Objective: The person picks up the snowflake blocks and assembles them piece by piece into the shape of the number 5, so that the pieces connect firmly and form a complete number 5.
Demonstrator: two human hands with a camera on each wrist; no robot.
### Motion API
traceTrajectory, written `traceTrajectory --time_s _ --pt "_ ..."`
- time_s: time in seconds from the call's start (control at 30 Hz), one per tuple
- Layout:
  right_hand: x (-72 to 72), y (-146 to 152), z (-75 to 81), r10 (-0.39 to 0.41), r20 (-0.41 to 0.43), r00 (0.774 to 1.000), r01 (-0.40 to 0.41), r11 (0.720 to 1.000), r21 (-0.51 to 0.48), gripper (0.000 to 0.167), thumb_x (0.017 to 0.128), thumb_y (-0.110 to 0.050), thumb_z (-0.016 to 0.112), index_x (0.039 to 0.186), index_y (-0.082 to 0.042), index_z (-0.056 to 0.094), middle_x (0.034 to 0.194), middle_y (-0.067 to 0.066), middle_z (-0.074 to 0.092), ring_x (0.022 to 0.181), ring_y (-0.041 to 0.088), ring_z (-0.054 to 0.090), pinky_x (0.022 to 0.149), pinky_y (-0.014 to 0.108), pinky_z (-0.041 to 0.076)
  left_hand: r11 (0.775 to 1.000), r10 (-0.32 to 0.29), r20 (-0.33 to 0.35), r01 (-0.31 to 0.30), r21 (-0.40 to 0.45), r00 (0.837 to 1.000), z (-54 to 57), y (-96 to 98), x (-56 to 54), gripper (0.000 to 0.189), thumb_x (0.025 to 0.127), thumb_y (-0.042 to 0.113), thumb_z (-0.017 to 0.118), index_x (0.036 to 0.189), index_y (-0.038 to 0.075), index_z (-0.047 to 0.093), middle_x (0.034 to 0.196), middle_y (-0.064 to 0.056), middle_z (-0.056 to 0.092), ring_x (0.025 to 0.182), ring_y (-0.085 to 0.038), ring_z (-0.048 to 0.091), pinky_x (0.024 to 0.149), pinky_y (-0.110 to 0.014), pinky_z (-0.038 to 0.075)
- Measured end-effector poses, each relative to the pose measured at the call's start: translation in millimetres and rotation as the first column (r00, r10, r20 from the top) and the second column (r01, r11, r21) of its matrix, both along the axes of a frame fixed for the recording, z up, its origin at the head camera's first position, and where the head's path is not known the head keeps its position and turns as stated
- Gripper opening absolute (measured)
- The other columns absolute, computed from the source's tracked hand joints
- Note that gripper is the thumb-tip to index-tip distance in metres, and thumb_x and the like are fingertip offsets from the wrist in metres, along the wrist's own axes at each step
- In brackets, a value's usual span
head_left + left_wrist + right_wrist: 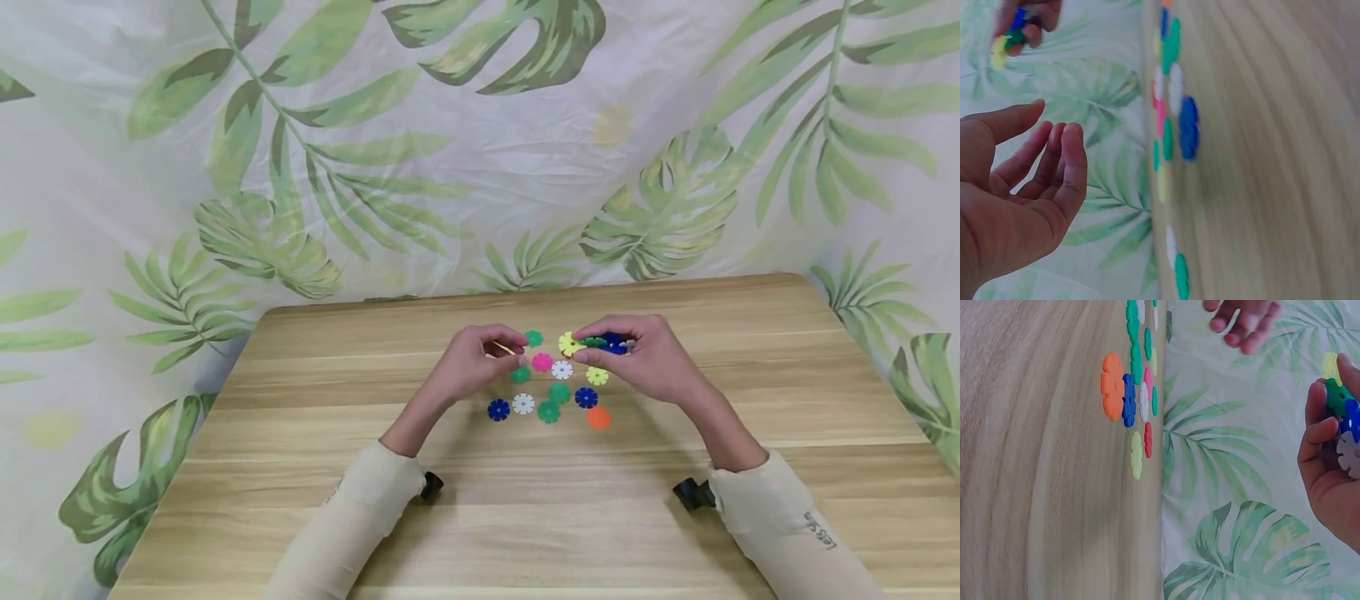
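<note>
My right hand (pixel 656 360) grips a joined chain of notched flower-shaped plastic discs above the table. Its yellow disc (pixel 567 340) points toward the left hand. In the right wrist view a green disc (pixel 1335 399), a blue disc (pixel 1351 417) and a white disc (pixel 1348 452) follow in the chain. Across from it my left hand (pixel 471 362) hovers with loosely bent fingers, thumb apart from them and nothing between. Beneath both hands lie loose discs, among them a pink disc (pixel 542 362), a white disc (pixel 522 404) and an orange disc (pixel 598 417).
Several more discs lie scattered flat, including a dark blue disc (pixel 498 409) and a green disc (pixel 549 412). The wood-grain table (pixel 540 525) meets a leaf-patterned cloth (pixel 480 192) at its back edge. Black mounts show at both sleeve cuffs.
</note>
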State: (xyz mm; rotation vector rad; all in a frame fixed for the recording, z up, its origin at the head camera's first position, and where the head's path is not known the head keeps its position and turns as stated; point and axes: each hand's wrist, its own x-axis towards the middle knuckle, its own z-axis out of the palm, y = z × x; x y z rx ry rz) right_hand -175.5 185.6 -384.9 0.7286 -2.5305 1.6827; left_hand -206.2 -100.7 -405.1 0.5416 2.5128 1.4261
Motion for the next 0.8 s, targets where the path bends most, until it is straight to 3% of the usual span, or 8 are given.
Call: traceTrajectory --time_s 0.1,0.37,0.8 --pt "-1.1 1 -0.4 -0.003 0.023 1.0 0.002 1.0 0.008 0.017 0.095 -0.014 0.084 0.112 -0.012 0.083 0.107 0.009 0.081 0.072 0.016 0.067 0.062 0.025 0.058 0.998 -0.007 -0.003 0.007 -0.068 1.0 -5.1 -1.7 -7.8 0.022 0.099 0.011 0.077 0.119 0.002 0.078 0.112 -0.01 0.079 0.102 -0.023 0.074 0.083 -0.029 0.062" --pt "-1.9 3 -0.8 0.017 0.061 0.998 -0.018 1.0 0.001 0.021 0.094 -0.014 0.084 0.115 -0.011 0.082 0.113 0.02 0.079 0.074 0.015 0.065 0.063 0.025 0.056 0.984 -0.016 0.071 0.029 -0.175 0.997 -18.8 -1.1 -20.3 0.022 0.098 0.011 0.078 0.119 0.004 0.078 0.117 -0.01 0.078 0.105 -0.023 0.071 0.087 -0.031 0.062" --pt "-1.2 4 -2.2 0.018 0.087 0.996 -0.019 1.0 0.013 0.025 0.092 -0.015 0.087 0.116 -0.013 0.082 0.115 0.009 0.08 0.082 0.016 0.069 0.068 0.026 0.059 0.96 -0.045 0.08 0.065 -0.274 0.996 -32.5 4.0 -29.1 0.03 0.09 0.005 0.084 0.12 0.009 0.078 0.112 -0.006 0.076 0.1 -0.019 0.066 0.093 -0.033 0.058"
